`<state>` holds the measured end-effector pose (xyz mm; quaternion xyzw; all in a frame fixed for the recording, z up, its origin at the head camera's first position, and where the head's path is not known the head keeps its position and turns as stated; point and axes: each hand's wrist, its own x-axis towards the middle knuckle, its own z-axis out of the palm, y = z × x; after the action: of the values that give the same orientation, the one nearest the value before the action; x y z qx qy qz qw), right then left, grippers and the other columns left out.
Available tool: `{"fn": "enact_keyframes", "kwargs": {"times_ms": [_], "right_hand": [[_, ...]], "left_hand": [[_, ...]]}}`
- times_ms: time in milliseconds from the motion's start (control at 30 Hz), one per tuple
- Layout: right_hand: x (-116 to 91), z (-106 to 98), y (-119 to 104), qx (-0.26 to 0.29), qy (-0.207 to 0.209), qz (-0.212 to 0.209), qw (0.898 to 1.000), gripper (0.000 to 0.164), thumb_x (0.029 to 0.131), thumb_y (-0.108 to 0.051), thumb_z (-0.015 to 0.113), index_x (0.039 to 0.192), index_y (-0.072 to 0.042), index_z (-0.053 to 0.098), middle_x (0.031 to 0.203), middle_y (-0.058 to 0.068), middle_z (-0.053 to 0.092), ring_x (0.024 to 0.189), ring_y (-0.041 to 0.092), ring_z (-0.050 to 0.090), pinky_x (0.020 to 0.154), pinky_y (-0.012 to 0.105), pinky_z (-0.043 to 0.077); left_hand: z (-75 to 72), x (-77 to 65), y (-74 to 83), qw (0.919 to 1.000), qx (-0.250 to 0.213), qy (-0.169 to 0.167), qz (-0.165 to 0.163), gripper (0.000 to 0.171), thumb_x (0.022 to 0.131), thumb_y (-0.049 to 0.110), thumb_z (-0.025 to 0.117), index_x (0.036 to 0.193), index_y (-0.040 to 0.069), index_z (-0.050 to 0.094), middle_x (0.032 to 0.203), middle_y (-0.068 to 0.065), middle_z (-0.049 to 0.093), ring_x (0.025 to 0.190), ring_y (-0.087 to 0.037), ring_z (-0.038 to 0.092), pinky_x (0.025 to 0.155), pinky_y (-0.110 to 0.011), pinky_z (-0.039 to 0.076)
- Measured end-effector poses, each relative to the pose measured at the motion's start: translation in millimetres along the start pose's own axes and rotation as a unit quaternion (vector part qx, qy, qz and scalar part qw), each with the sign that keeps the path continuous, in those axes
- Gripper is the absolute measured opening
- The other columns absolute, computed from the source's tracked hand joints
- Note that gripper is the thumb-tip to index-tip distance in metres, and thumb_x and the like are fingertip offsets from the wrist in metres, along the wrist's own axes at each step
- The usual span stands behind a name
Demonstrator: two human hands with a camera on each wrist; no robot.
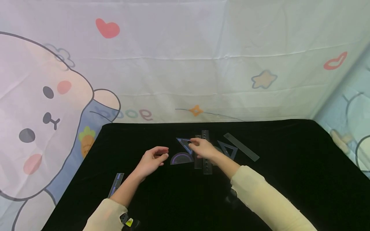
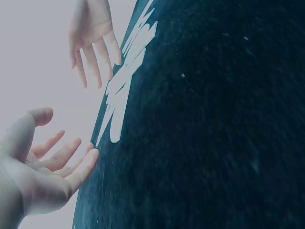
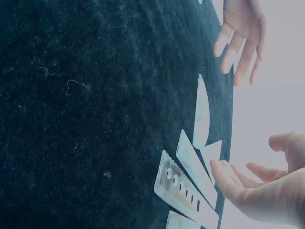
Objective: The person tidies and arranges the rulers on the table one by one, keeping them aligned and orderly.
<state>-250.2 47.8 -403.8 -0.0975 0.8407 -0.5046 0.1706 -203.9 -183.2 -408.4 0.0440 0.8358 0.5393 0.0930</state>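
Observation:
My left hand (image 1: 152,162) hovers just left of a clear protractor (image 1: 181,159) with a purple arc, its fingers relaxed and holding nothing. Over the group of drawing tools is my right hand (image 1: 203,148), fingers loosely extended and palm empty in the right wrist view. It overlaps a blue-edged set square (image 1: 185,147) and two upright-lying rulers, a narrow clear ruler (image 1: 198,164) and a ruler with a row of holes (image 1: 207,168). Part of another curved clear piece (image 1: 218,149) shows behind the right wrist, mostly hidden.
To the right lie a second set square (image 1: 223,146) and a slanted clear ruler (image 1: 242,147). A short ruler with blue marks (image 1: 116,183) lies beside the left forearm, partly covered. All rest on a black cloth (image 1: 289,179), with a printed curtain (image 1: 179,77) behind.

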Motion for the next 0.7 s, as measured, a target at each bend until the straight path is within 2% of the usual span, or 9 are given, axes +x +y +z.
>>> {"fn": "enact_keyframes", "kwargs": {"times_ms": [233, 533, 700], "right_hand": [[-1, -8, 7, 0.035, 0.007, 0.030, 0.999, 0.048, 0.096, -0.025, 0.044, 0.139, -0.004, 0.037, 0.137, 0.019, 0.043, 0.117, 0.034, 0.051, 0.083, 0.037, 0.053], [-4, -17, 19, 0.088, 0.000, 0.047, 0.995, 0.049, 0.098, -0.025, 0.041, 0.140, -0.002, 0.033, 0.141, 0.021, 0.037, 0.119, 0.036, 0.049, 0.087, 0.040, 0.052], [-6, -20, 22, 0.097, -0.009, 0.054, 0.994, 0.049, 0.098, -0.025, 0.039, 0.140, -0.001, 0.031, 0.141, 0.023, 0.036, 0.120, 0.036, 0.048, 0.085, 0.038, 0.052]], "left_hand": [[12.5, 16.9, 2.8, 0.9991, -0.032, -0.015, -0.025, 0.039, 0.093, 0.022, 0.053, 0.128, 0.007, 0.049, 0.124, -0.015, 0.054, 0.107, -0.029, 0.057, 0.085, -0.038, 0.052], [28.3, 30.0, 9.4, 0.9969, -0.051, -0.035, -0.049, 0.042, 0.092, 0.027, 0.053, 0.129, 0.007, 0.048, 0.122, -0.017, 0.054, 0.107, -0.030, 0.058, 0.085, -0.037, 0.053], [38.2, 34.5, 15.7, 0.9949, -0.055, -0.051, -0.067, 0.043, 0.092, 0.030, 0.052, 0.130, 0.010, 0.047, 0.123, -0.016, 0.053, 0.107, -0.028, 0.058, 0.085, -0.038, 0.052]]}}
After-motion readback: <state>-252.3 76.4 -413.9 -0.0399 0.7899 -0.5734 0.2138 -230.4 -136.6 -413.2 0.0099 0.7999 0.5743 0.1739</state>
